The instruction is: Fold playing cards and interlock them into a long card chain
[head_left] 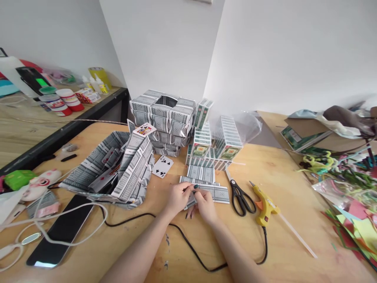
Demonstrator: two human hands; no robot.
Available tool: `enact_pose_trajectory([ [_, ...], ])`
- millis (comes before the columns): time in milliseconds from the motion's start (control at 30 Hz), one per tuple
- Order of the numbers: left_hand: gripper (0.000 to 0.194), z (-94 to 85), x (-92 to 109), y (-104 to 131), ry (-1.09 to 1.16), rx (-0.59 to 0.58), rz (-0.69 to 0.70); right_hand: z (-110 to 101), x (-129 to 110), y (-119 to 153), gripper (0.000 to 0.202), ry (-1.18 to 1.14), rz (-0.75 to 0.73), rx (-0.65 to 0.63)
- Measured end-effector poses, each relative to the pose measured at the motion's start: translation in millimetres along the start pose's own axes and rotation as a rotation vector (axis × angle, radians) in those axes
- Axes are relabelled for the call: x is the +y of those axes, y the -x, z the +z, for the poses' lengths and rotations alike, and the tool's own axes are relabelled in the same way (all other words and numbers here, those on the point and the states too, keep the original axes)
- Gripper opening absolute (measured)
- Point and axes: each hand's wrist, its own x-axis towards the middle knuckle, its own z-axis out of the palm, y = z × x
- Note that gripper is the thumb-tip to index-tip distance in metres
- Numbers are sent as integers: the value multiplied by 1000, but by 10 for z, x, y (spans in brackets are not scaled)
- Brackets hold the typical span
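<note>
Both hands meet at the middle of the table over a flat piece of joined playing cards [219, 193] with patterned grey backs. My left hand [178, 196] pinches the piece near its left part, fingertips closed. Right beside it my right hand [204, 201] has thumb and fingers pressed together at the same spot, some fingers curled beneath. The fingers hide part of the cards. More card backs [206, 173] lie just behind. A loose card with clubs [163, 166] lies face up to the left of the hands.
An open card-built basket [138, 165] stands left, a card-built box [165, 112] behind. Stacked card packs [202, 143] stand behind the hands. Black scissors [240, 198], a yellow glue gun [266, 206] and a glue stick [299, 236] lie right. A black cable [188, 241] crosses the front; a phone [60, 232] lies left.
</note>
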Motion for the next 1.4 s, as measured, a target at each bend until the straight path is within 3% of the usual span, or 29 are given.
enact_pose_trajectory([
  [400,29,18,14,-28,147,67,-126,-122,-13,15,29,-206,-62,-224],
  [467,29,18,17,-41,189,120,-137,-140,-29,10,27,-200,-99,-173],
  [567,28,3,17,-53,199,179,-121,-148,-50,0,27,-99,-176,25],
  [667,25,-19,12,-42,172,146,-52,-157,-36,-10,29,19,-293,221],
  [833,21,-36,18,4,-66,147,93,-196,14,-14,22,256,-462,419],
  [1033,23,-2,22,21,-202,117,187,-231,-24,-16,22,315,-471,460],
  [1400,27,52,12,23,-138,85,106,-261,-21,-35,25,377,-411,477],
])
